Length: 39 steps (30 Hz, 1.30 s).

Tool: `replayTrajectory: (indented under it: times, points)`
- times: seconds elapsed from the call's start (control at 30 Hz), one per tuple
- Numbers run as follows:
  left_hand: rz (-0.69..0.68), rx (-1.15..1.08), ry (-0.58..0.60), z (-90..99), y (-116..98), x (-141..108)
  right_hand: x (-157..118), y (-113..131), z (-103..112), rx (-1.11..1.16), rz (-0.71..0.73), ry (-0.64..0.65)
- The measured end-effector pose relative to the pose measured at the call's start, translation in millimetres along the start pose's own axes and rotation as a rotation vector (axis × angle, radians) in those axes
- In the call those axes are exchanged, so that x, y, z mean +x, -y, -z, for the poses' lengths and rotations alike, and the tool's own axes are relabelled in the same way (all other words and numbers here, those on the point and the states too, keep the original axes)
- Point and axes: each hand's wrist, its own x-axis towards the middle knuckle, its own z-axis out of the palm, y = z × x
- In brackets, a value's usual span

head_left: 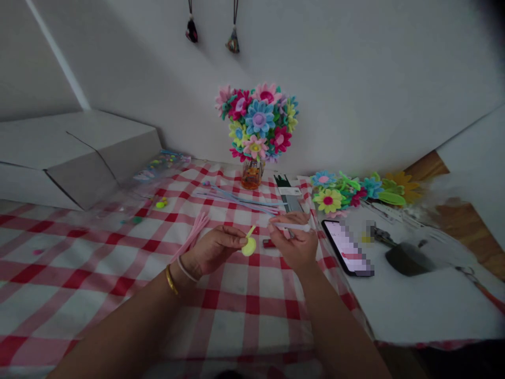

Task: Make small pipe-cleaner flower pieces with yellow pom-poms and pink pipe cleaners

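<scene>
My left hand (224,241) pinches a small yellow coiled disc (249,246) with a short tail sticking up, apparently wound from fuzzy pipe cleaner. Just to its right, my right hand (295,242) has its fingers closed around a slim whitish stick (290,226); its exact kind is unclear. The two hands are apart, above the checked cloth. Under my right hand lies a small red object (269,243), partly covered by the fingers. Pink pipe cleaners (196,230) rest beside my left wrist, and blue and lilac ones (236,199) lie farther back.
A glass jar (251,176) of fuzzy flowers (259,120) stands by the wall. White boxes (110,163) fill the left back. At right are a phone (347,247), loose fuzzy flowers (329,200) and a blurred dark object (408,258). Small yellow pompoms (161,202) sit at left.
</scene>
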Motion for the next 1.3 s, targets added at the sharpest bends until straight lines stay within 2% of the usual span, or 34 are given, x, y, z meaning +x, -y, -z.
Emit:
replayTrajectory:
  times: [0.13, 0.37, 0.47, 0.6, 0.73, 0.97, 1.1, 1.3]
  points:
    - [-0.011, 0.012, 0.012, 0.5, 0.1, -0.3, 0.3, -0.4, 3.7, 0.041, -0.024, -0.029]
    - [-0.008, 0.008, 0.014, 1.1, 0.0, 0.1, -1.0, 8.1, 0.6, 0.073, 0.037, 0.093]
    - [0.005, -0.001, 0.000, 0.2, -0.2, -0.2, -0.7, 4.9, -0.7, 0.025, 0.043, 0.066]
    - [0.028, 0.001, -0.019, -1.0, -0.1, -0.7, 0.3, -0.8, 0.9, -0.032, -0.039, 0.021]
    - [0.018, 0.001, -0.011, -0.7, 0.2, -0.4, -0.1, -0.9, 3.8, 0.007, -0.077, 0.000]
    - [0.002, -0.004, 0.002, 0.9, 0.4, 0.4, -1.1, 7.6, 1.9, 0.085, 0.026, 0.132]
    - [0.000, -0.003, 0.010, 2.1, 1.8, 0.4, -1.7, 1.6, -0.7, 0.019, 0.039, 0.070]
    - [-0.012, -0.014, 0.005, 2.1, 1.3, 0.5, 1.7, -12.9, 2.3, -0.167, -0.079, -0.020]
